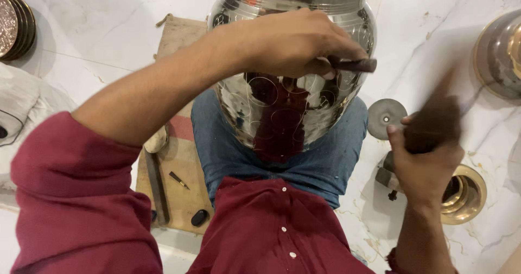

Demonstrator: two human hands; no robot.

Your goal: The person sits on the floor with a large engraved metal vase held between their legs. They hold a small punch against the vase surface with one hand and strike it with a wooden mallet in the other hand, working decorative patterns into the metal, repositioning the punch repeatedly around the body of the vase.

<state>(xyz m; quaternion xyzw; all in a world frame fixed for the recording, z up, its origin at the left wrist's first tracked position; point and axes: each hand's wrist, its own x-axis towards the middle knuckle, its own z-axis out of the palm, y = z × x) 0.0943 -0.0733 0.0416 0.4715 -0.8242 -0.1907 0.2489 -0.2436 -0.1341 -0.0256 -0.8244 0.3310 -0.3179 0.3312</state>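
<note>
A large shiny metal pot [293, 105] with engraved circles rests on my lap, against my blue jeans. My left hand [293, 43] reaches across the pot's front and grips a dark chisel-like tool [355, 65] whose tip points right along the pot's surface. My right hand [426, 160] is raised to the right of the pot and holds a dark wooden mallet-like block [434, 124], blurred by motion. It is a short way from the chisel's end, not touching it.
A burlap mat [182, 165] lies left of my legs with a flat metal file [156, 181], a small pointed tool [178, 180] and a black pebble [199, 217]. A grey disc [386, 116], brass ring [467, 195], another vessel [502, 54] and stacked plates [16, 24] lie on the marble floor.
</note>
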